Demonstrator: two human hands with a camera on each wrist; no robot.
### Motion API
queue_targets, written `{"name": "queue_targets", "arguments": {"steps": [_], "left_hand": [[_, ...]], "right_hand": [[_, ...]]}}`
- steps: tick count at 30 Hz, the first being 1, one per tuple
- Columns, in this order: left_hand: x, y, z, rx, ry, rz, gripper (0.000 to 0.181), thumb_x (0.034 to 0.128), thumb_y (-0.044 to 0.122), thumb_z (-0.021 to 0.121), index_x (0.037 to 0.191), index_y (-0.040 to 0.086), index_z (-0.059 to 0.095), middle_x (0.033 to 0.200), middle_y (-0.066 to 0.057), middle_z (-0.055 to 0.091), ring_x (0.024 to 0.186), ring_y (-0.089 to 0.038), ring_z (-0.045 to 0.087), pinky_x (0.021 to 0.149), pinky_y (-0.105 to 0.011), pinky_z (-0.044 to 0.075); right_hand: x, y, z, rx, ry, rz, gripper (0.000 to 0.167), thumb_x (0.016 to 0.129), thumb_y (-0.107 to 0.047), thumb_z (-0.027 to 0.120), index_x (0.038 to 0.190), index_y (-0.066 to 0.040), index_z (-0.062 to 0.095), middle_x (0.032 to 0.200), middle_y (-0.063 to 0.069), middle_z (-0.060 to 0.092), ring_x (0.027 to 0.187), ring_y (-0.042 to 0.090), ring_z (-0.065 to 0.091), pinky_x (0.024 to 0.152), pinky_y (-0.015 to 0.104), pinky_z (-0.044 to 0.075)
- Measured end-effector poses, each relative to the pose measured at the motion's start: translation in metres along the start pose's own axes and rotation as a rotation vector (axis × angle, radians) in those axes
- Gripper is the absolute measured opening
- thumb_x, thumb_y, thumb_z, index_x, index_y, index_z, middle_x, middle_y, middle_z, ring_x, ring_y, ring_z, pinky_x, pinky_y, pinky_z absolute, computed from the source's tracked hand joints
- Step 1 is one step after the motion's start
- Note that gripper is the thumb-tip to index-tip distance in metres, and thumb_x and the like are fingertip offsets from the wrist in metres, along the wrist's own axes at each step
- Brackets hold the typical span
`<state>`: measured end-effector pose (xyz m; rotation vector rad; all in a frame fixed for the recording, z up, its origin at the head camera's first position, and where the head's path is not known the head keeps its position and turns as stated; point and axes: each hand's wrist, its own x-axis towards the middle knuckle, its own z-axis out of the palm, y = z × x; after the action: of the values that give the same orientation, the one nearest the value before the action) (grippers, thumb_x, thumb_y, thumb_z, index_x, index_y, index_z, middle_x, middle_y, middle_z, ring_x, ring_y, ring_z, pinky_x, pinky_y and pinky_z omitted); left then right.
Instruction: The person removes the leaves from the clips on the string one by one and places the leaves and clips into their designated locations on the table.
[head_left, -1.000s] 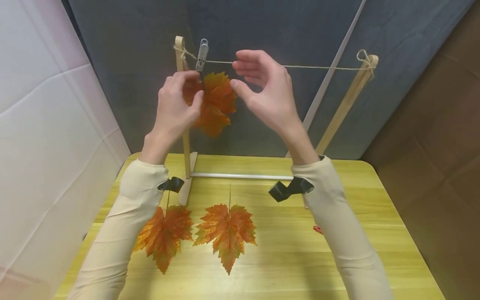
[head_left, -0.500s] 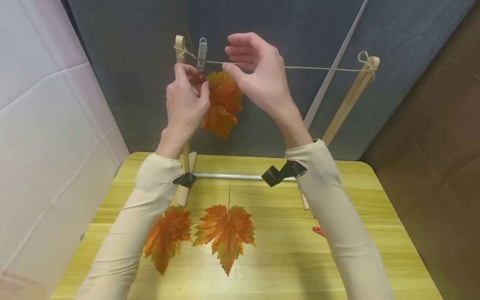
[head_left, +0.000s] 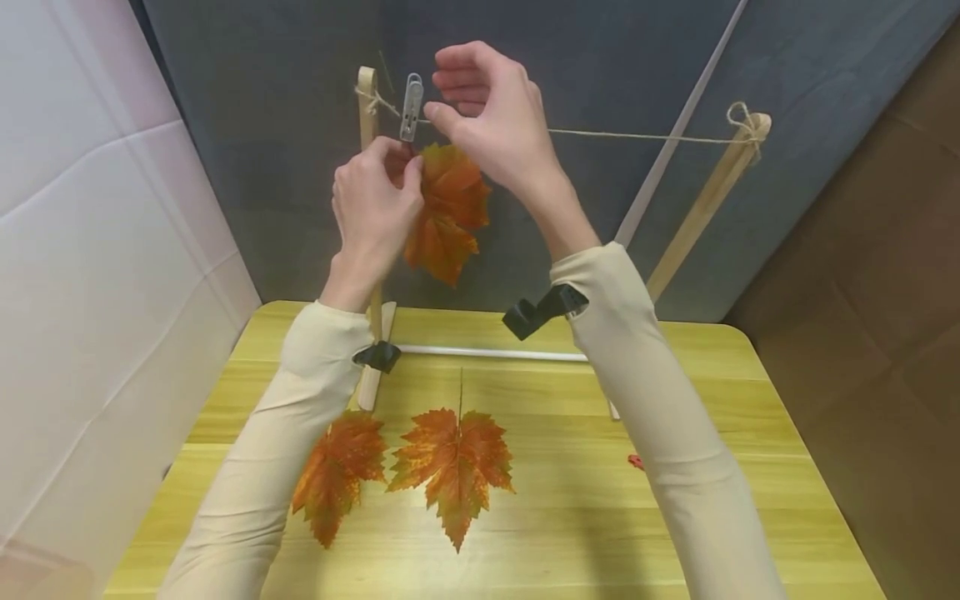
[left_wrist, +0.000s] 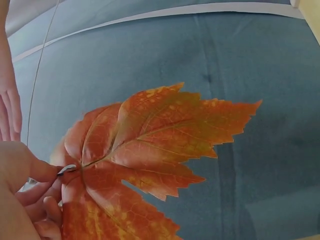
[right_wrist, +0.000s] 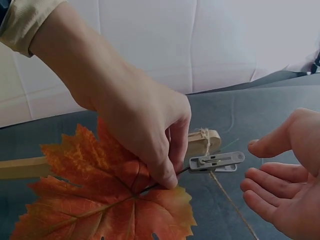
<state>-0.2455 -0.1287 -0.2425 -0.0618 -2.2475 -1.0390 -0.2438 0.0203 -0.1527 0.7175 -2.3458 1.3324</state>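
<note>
A grey clothespin (head_left: pixel 412 108) is clipped on the string (head_left: pixel 622 134) near the left post. Below it hangs an orange artificial maple leaf (head_left: pixel 452 218), its dark stem running up to the clothespin in the right wrist view. My left hand (head_left: pixel 377 196) pinches that stem between thumb and fingers, close under the clothespin. To the right of the clothespin, my right hand (right_wrist: pixel 287 175) is held with fingers extended, thumb apart, touching neither clothespin nor leaf. Two more maple leaves lie on the table: one in the middle (head_left: pixel 459 471), one (head_left: pixel 341 471) partly behind the left forearm.
The wooden stand has a left post (head_left: pixel 367 108), a right post (head_left: pixel 705 204) and a white crossbar (head_left: pixel 487 353) low down. A small red object (head_left: pixel 636 461) peeks out beside the right sleeve on the yellow table (head_left: pixel 570 533). A grey backdrop rises behind.
My right hand has moved up and left, closer to the clothespin. My left hand has shifted slightly right and up; its thumb and fingers have come together on the stem.
</note>
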Motion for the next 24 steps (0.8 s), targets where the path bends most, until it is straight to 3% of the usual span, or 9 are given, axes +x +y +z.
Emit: {"name": "queue_targets", "arguments": {"steps": [15,24], "left_hand": [[0.001,0.010,-0.003,-0.037,0.036,0.038,0.025,0.0994,0.023,0.063,0.108,0.004,0.076,0.101,-0.012,0.078,0.089,-0.029,0.069,0.080,-0.039,0.051],[-0.001,0.011,-0.004,-0.008,0.025,0.086,0.029,0.1014,0.026,0.060,0.112,0.002,0.074,0.102,-0.016,0.076,0.090,-0.032,0.065,0.080,-0.039,0.049]], "right_hand": [[0.019,-0.003,0.006,-0.100,-0.100,0.050,0.049,0.093,-0.023,0.071,0.138,-0.009,0.059,0.135,0.004,0.066,0.121,0.010,0.065,0.102,0.016,0.047],[0.015,-0.002,0.007,-0.165,-0.074,0.029,0.036,0.098,-0.024,0.067,0.132,-0.012,0.065,0.124,0.001,0.072,0.111,0.008,0.069,0.097,0.016,0.049]]}}
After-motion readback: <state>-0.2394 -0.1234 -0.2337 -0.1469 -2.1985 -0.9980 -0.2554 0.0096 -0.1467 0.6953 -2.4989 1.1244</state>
